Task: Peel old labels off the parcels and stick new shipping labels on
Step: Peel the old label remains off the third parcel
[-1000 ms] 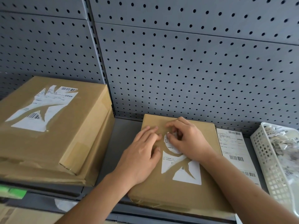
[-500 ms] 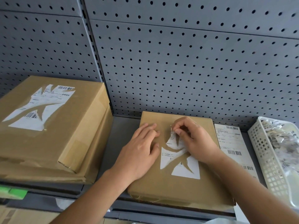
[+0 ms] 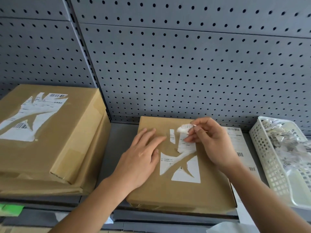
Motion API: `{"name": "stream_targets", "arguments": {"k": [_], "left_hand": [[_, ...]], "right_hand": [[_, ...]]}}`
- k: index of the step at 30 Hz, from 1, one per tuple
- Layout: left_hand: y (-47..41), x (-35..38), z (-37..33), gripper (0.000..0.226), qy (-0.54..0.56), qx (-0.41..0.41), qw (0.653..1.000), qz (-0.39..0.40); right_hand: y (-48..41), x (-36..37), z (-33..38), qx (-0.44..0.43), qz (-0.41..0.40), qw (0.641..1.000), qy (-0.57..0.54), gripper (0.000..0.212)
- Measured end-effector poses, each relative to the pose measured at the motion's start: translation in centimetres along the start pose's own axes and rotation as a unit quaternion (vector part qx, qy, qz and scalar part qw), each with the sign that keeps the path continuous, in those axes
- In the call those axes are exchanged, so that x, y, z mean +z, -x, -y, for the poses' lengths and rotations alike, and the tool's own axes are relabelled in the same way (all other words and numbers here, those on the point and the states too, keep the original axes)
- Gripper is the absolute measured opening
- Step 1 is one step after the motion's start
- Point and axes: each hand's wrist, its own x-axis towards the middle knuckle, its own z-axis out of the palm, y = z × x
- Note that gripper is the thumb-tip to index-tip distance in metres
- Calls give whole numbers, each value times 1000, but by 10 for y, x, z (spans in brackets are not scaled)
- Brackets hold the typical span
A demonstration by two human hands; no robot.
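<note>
basket (image 3: pixel 269 158): label scraps (image 3: pixel 282 140) | right hand (image 3: pixel 213 143): pinches peeled strip (image 3: pixel 184 128)

A parcel (image 3: pixel 151 190) lies on the shelf (image 3: pixel 116 140) before the pegboard (image 3: pixel 168 73), with a stack of two boxes (image 3: pixel 50 148) to its left. A label sheet (image 3: pixel 239 143) lies along the parcel's right edge, and right of that stands a basket (image 3: pixel 269 165) with scraps (image 3: pixel 286 142) in it. The left hand (image 3: pixel 143 157) rests on the parcel's left half; the right hand (image 3: pixel 213 145) holds a strip (image 3: pixel 184 128) over its far part.
</note>
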Motion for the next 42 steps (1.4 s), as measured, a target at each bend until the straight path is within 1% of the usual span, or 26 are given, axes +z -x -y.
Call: {"name": "stream_targets", "arguments": {"k": [2,4,7,10,11,16,19,23,26,30,31,35,38,40,42], "left_hand": [[0,0,-1,45,-5,1,1000,5],[0,-1,-1,45,-9,-1,1000,7],[-1,-1,-2,46,-23,-1,1000,4],[-2,0,-2,47,-20,1,1000,-3],[-2,0,-2,48,-18,2,1000,-3],[-3,3,0,49,1,22,1000,-21],[-4,5,2,48,11,19,1000,-19],[-4,5,4,43,33,8,999,-15],[-4,5,3,43,43,4,999,-13],[-4,4,2,42,52,1,999,-13],[-3,4,4,41,53,0,998,-13],[-6,7,6,41,59,4,998,-19],[-6,10,8,41,70,11,997,-29],[-7,11,10,41,74,16,997,-35],[-7,11,10,41,78,17,996,-37]], "right_hand": [[2,-2,1,10,-2,1000,8,18],[5,-4,4,28,-2,1000,8,19],[8,-6,9,43,27,999,12,5],[10,-6,8,45,31,996,67,29],[10,-6,8,49,27,995,78,32],[14,-13,2,37,24,996,84,22],[18,-26,4,37,2,995,96,17],[25,-60,10,25,-82,987,136,11],[30,-98,8,33,-159,968,192,10],[42,-149,6,53,-244,927,279,2],[46,-159,8,63,-257,917,299,8],[62,-195,6,69,-282,879,379,28],[71,-212,1,71,-299,849,430,26],[73,-219,-4,74,-305,837,449,21],[73,-222,-9,80,-292,827,475,17]]}}
